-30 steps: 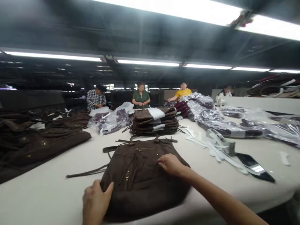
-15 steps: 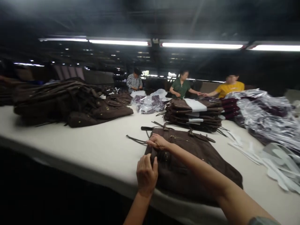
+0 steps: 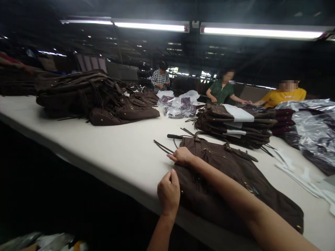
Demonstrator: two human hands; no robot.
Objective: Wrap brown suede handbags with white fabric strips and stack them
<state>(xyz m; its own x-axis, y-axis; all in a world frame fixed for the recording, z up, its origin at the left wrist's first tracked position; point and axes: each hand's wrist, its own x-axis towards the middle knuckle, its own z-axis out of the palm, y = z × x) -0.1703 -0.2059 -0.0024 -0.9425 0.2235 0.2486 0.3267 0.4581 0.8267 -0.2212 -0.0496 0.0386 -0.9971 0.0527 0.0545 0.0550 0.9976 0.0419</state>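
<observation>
1. Our left hand [image 3: 169,193] is curled almost into a fist, thumb uppermost, gripping the near-left edge of a soft dark brown handbag with gold-coloured fittings [image 3: 232,165].
2. Our right hand [image 3: 181,157], its forearm crossing above the bag, is bent closed over the same edge, farther up; we cannot tell whether it also holds the thin dark straps [image 3: 163,147] just beside it.
3. The handbag lies flat near the front edge of the pale, cloth-like worktop [image 3: 123,146], its handles pointing away from us.
4. Just behind it we note a stack of brown bags with white bands [image 3: 211,120]; to its right, loose white strips [image 3: 309,181].
5. Farther left lies a large heap of brown bags [image 3: 96,99]; between heap and stack, purple items in clear plastic [image 3: 178,106].
6. Beyond, we see three people, in checked [image 3: 159,79], green [image 3: 221,91] and yellow [image 3: 285,97] tops.
</observation>
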